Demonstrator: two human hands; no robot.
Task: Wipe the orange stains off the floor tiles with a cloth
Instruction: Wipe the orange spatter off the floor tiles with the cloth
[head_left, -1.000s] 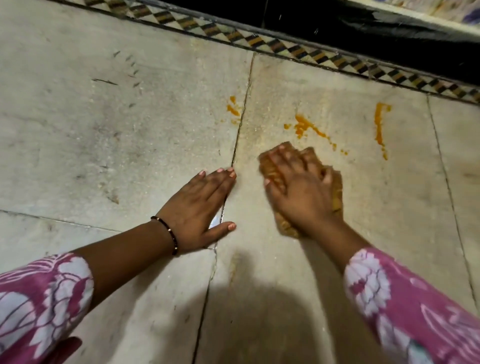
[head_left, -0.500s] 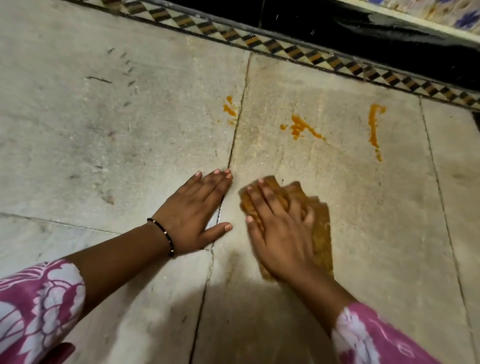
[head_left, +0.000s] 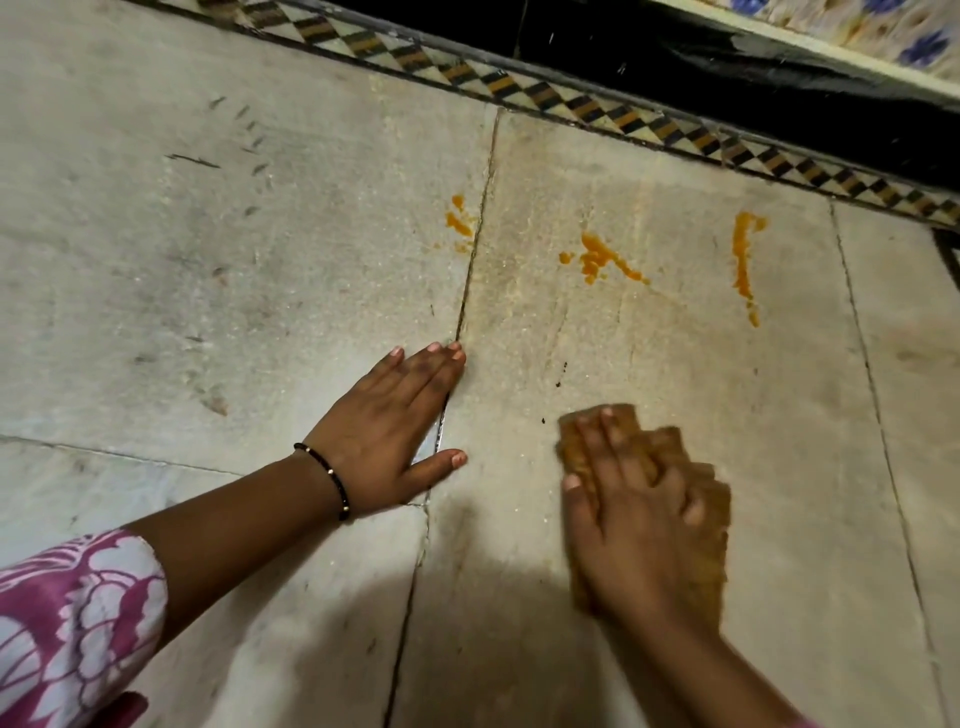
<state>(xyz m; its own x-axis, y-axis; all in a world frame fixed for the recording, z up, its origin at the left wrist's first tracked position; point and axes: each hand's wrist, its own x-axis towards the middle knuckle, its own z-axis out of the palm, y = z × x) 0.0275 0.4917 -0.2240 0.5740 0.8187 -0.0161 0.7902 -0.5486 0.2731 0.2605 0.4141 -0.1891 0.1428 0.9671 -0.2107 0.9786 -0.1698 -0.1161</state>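
Note:
My right hand (head_left: 636, 525) presses flat on a folded, orange-brown cloth (head_left: 670, 457) on the pale floor tile (head_left: 727, 405), well below the stains. My left hand (head_left: 387, 436) lies flat on the floor with fingers together, across the tile joint, holding nothing. Three orange stains sit farther from me: a small one (head_left: 458, 221) by the vertical joint, a splattered one (head_left: 597, 257) in the tile's middle, and a long vertical streak (head_left: 743, 260) to the right. The cloth touches none of them.
A diamond-patterned border strip (head_left: 597, 106) and a black skirting (head_left: 727, 67) run along the far edge of the floor. Dark grout joints (head_left: 467, 291) divide the tiles. Small dark specks (head_left: 558, 384) lie above the cloth. Grey scuff marks (head_left: 244, 135) dot the left tile.
My right hand has dragged the cloth toward me and to the right, away from the stains. The short trail below the middle stain is gone. My left hand has stayed put.

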